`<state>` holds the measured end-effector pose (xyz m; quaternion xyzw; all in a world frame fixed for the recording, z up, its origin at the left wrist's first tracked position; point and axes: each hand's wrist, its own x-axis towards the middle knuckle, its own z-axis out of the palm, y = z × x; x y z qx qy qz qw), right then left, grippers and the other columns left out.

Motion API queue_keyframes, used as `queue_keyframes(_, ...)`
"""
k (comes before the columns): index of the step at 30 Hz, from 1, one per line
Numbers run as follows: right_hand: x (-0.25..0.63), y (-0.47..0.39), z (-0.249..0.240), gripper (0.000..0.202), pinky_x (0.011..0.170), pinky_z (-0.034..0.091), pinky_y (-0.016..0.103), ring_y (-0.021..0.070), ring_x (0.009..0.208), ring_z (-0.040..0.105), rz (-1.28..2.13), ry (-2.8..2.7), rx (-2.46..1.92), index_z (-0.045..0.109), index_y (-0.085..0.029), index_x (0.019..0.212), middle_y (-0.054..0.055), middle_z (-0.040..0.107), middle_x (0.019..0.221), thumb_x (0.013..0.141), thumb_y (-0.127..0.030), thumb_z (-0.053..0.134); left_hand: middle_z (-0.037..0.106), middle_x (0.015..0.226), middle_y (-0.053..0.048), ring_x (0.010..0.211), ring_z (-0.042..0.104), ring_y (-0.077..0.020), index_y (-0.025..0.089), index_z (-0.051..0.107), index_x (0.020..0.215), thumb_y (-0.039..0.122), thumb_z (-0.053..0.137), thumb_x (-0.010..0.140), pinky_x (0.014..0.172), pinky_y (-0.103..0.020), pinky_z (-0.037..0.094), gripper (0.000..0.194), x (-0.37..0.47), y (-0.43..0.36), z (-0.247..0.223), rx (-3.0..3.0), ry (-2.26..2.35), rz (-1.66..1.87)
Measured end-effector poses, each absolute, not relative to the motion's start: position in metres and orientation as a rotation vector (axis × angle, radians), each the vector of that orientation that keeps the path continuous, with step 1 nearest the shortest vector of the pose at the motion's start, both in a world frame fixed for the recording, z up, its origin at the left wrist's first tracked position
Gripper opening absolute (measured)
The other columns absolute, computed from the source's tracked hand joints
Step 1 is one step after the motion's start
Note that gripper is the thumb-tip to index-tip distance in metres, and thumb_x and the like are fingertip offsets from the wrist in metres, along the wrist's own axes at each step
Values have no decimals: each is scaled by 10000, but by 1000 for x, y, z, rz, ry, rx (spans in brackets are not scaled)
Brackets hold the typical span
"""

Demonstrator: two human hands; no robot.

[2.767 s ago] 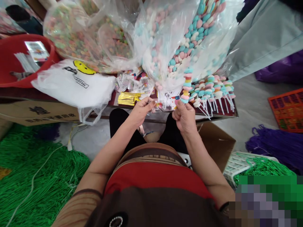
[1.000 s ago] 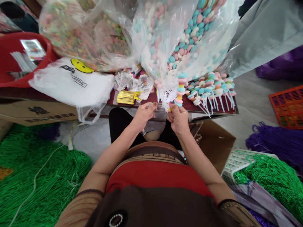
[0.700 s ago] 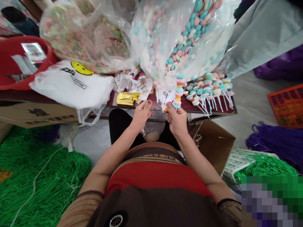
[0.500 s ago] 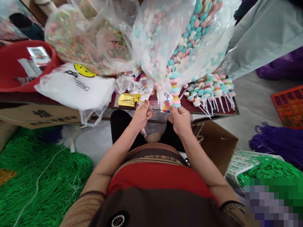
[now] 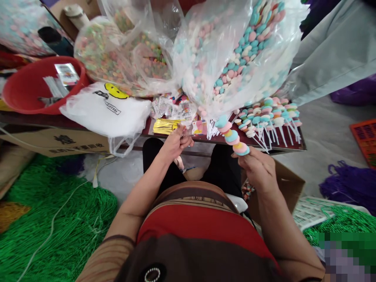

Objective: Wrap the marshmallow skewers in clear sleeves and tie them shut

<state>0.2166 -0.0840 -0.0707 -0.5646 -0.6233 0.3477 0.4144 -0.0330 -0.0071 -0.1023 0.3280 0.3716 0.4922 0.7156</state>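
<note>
My right hand [image 5: 260,166] is closed on the lower end of a candy skewer [image 5: 232,136], stacked with blue, pink and yellow pieces and tilted up to the left. My left hand [image 5: 178,144] pinches a clear plastic bag with a colourful label [image 5: 199,127] at the table's front edge. Just behind my left hand lies a bundle of gold twist ties [image 5: 164,126]. White sticks [image 5: 212,129] lie between my hands. Finished candy skewers [image 5: 268,115] are piled on the table at the right.
Large clear bags of candy [image 5: 235,70] stand at the back. On the left are a red basin [image 5: 25,88] and a white plastic bag [image 5: 100,117]. An open cardboard box [image 5: 289,182] stands below the table at the right. A person's grey trousers [image 5: 337,51] show at upper right.
My right hand has moved right and toward my body with the skewer, away from the clear bag in my left hand. The skewer has tipped to the left. The whole view has shifted slightly.
</note>
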Motion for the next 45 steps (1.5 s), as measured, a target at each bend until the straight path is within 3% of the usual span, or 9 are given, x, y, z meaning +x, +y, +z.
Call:
queue_keyframes(5, 231, -80, -51, 245, 548, 429, 266, 138, 557, 546, 715, -1859, -1408, 744, -237, 825, -23, 624, 637, 910, -270, 517, 159, 406, 126, 346, 225, -40, 211, 323, 516, 804, 583, 774, 576, -285, 503, 698, -36, -6, -104, 777, 774, 1048)
queue_keyframes(10, 238, -76, -41, 247, 576, 488, 261, 147, 572, 604, 596, -2000, -1351, 747, -211, 899, -4, 680, 667, 909, -243, 503, 185, 400, 124, 348, 229, -37, 209, 337, 518, 814, 568, 776, 597, -286, 510, 698, -39, -5, -105, 795, 829, 1012)
queue_keyframes(17, 257, -76, -44, 210, 559, 527, 282, 171, 564, 678, 480, -2028, -1419, 719, -219, 1044, 15, 747, 713, 937, -339, 585, 222, 435, 141, 358, 242, -30, 201, 469, 605, 761, 725, 693, 599, -291, 534, 622, -42, -3, -110, 864, 777, 1030)
queue_keyframes(22, 262, -78, -45, 150, 573, 520, 286, 175, 621, 714, 305, -1927, -1498, 708, -244, 967, 21, 773, 776, 942, -362, 618, 182, 451, 132, 366, 253, -36, 208, 390, 562, 770, 678, 734, 588, -296, 537, 655, -42, -2, -109, 864, 812, 993)
queue_keyframes(31, 252, -72, -47, 86, 661, 558, 316, 182, 707, 710, 24, -1929, -1348, 693, -251, 841, 21, 748, 770, 921, -266, 663, 234, 450, 132, 358, 268, -26, 198, 451, 595, 702, 705, 769, 588, -272, 525, 591, -38, -3, -104, 878, 821, 971)
queue_keyframes(39, 252, -76, -61, 133, 655, 541, 332, 187, 664, 684, 191, -1830, -1417, 737, -256, 823, 16, 749, 742, 914, -339, 687, 321, 407, 109, 368, 332, -36, 196, 472, 602, 764, 740, 668, 467, -208, 383, 631, -37, -5, -104, 975, 840, 929)
queue_keyframes(45, 250, -77, -72, 206, 669, 531, 320, 194, 694, 695, 402, -1870, -1389, 771, -250, 863, 29, 758, 762, 938, -385, 634, 370, 450, 87, 392, 321, -26, 182, 501, 637, 752, 701, 731, 447, -189, 313, 612, -39, -6, -107, 1039, 820, 863)
